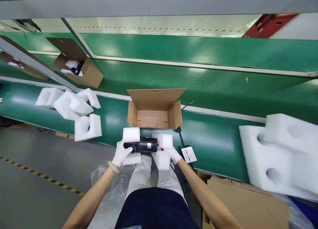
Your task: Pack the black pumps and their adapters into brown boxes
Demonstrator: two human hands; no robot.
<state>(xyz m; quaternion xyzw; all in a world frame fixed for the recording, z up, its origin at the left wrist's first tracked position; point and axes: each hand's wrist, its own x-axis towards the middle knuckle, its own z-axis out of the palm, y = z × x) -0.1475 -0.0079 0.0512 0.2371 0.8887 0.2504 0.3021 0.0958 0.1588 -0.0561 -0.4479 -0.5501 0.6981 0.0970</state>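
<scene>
A black cylindrical device (146, 144) with a small white label lies level in front of me, at the near edge of the green bench. White foam pieces sit around both of its ends: a left foam block (131, 135) and a right foam block (162, 140). My gloved left hand (121, 152) is closed around the device's left end, beside the foam. On the other side, my gloved right hand (173, 154) grips the right foam; its fingertips are partly hidden. Just beyond stands an open cardboard box (132, 114), its lid flap raised at the back.
Right of my hands lies a black cable with a white-labelled block (188, 154). Loose foam pieces (88, 127) lie left; large foam blocks (278, 156) stand right. A filled carton (91, 75) sits back left. Flat cardboard (245, 202) is stacked below right. A frame bar (159, 5) crosses above.
</scene>
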